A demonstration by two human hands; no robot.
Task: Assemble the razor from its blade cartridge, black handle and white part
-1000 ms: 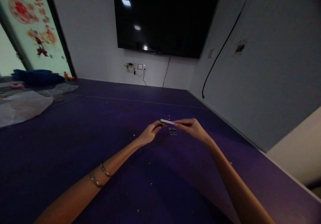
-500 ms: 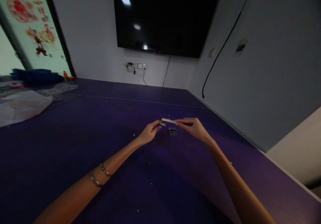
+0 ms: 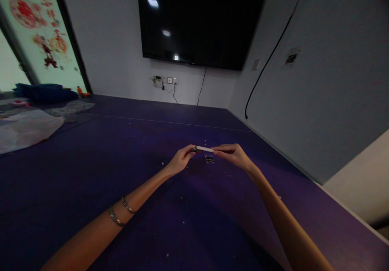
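My left hand (image 3: 180,160), with two bracelets on its forearm, pinches a small dark piece with light markings (image 3: 195,150), too small to name and partly hidden by the fingers. Between thumb and fingers of my right hand (image 3: 233,155) is a slim white stick (image 3: 204,148). Its far end reaches left to the small piece and appears to touch it. Just below the stick, a small dark rectangular piece that looks like a circuit board (image 3: 209,158) lies on the purple surface (image 3: 194,222).
Small white crumbs dot the purple surface. Clear plastic sheeting (image 3: 30,129) and a dark blue cloth bundle (image 3: 45,92) lie at the far left. A large television (image 3: 200,24) hangs on the back wall, and a black cable (image 3: 267,62) runs down the right wall.
The white stick's left end has dipped slightly onto the small piece in my left hand, covering more of it. Both hands have barely moved.
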